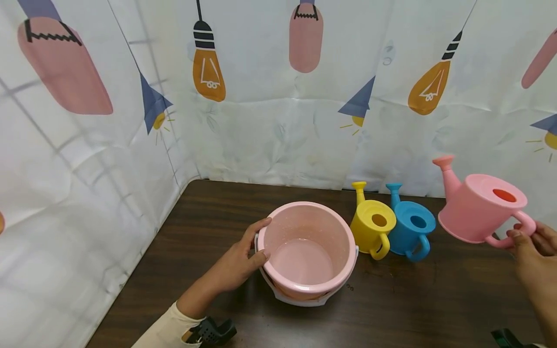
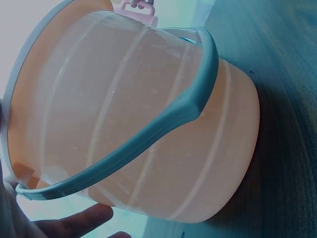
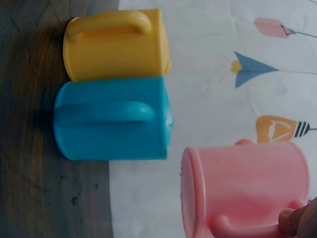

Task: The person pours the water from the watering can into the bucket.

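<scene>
A pink bucket (image 1: pixel 304 209) stands upright on the table, its pale carrying handle (image 2: pixel 148 134) hanging down along the side. My left hand (image 1: pixel 237 263) grips the left part of its rim, with the thumb and a finger over the edge and other fingers outside the wall. At the right, my right hand (image 1: pixel 537 246) holds a pink watering can (image 1: pixel 474 208) by its handle, lifted above the tabletop. Between bucket and pink can, a yellow watering can (image 1: pixel 363 232) and a blue watering can (image 1: pixel 409 237) stand side by side, their handles facing me.
The dark wooden table (image 1: pixel 209 212) meets a printed cloth (image 1: pixel 261 140) hanging at its back and left sides. A few small drops of water (image 1: pixel 349 287) lie right of the bucket. Spots also mark the table (image 3: pixel 74 201) near the blue can.
</scene>
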`<state>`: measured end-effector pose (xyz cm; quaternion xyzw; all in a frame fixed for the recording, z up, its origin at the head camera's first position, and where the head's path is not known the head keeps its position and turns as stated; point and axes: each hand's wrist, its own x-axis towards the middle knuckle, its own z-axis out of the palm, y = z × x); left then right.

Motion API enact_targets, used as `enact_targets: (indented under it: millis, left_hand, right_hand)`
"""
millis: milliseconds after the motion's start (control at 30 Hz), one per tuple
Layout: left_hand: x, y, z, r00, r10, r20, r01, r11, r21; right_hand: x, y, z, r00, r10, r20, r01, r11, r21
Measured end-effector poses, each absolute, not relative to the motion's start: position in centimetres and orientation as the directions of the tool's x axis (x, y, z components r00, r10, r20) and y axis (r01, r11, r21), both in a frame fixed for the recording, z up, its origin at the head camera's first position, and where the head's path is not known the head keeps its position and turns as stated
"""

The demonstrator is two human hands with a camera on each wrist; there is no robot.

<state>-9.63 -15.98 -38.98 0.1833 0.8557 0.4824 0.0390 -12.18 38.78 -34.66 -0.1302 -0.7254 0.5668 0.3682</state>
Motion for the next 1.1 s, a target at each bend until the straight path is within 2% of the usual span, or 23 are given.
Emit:
enact_targets:
  millis: [167, 300, 600, 767, 933, 1100]
  left_hand:
    - [-9.6, -16.1, -39.0, -0.928, 0.358, 0.107, 0.274, 0.458, 0.846]
    - [-9.6, -16.1, -39.0, -0.928, 0.358, 0.102, 0.269, 0.457, 0.848]
    - [-9.6, -16.1, -39.0, -0.929, 0.357, 0.101, 0.270, 0.464, 0.844]
    - [-9.7, -16.0, -38.9, -0.930, 0.356, 0.097, 0.267, 0.467, 0.843]
    - [-9.7, -16.0, -39.0, -0.929, 0.357, 0.099, 0.268, 0.465, 0.844]
    - [-9.6, -16.0, -39.0, -0.931, 0.353, 0.092, 0.260, 0.466, 0.846]
  right_hand:
    - [-12.0, 38.7, -34.9, -0.713, 0.648, 0.268, -0.121, 0.263, -0.957]
    - [-12.1, 38.9, -35.4, -0.709, 0.667, 0.229, -0.102, 0.224, -0.969]
    - [-12.2, 39.5, -36.7, -0.736, 0.661, 0.145, 0.093, 0.312, -0.946]
    - [-12.0, 39.3, -37.8, -0.716, 0.664, 0.215, 0.080, 0.383, -0.920]
    - [-12.0, 39.1, -38.7, -0.696, 0.674, 0.250, 0.022, 0.367, -0.930]
    - [-12.0, 38.9, -39.4, -0.689, 0.695, 0.204, 0.108, 0.377, -0.920]
